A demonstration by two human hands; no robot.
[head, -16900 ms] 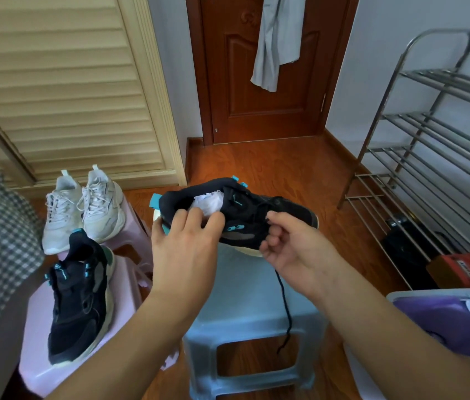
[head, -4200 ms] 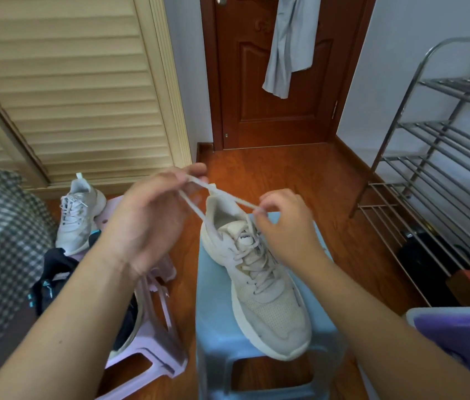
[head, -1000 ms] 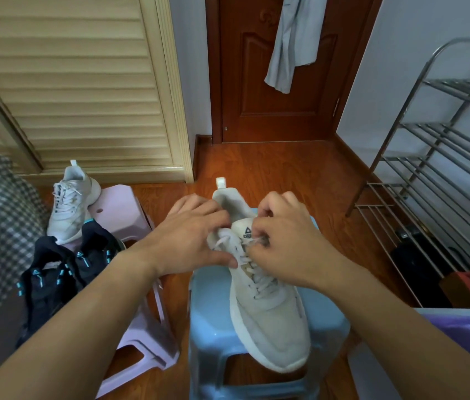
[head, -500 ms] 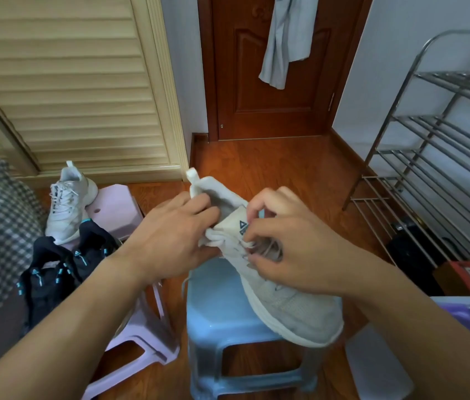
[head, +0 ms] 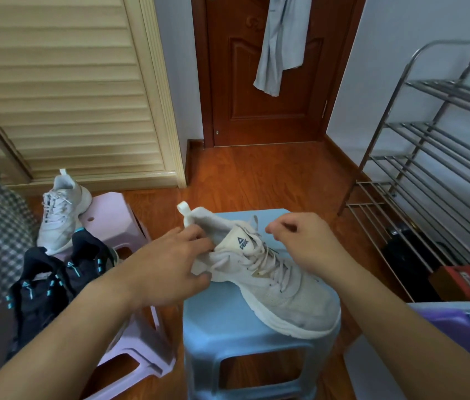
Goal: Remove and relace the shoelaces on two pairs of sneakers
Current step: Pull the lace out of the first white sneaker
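The white sneaker [head: 259,272], lifted a moment earlier, lay back on the blue stool [head: 245,336], the left hand [head: 170,267] gripping its heel side while the right hand [head: 305,243], grip narrow, had come off the laces, suggesting unlacing came next.

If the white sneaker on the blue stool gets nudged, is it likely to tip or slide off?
Probably slide. The white sneaker sits flat on a broad sole, but its toe overhangs the blue stool edge. The upper looks soft, so the left hand gripping its heel may dent it.
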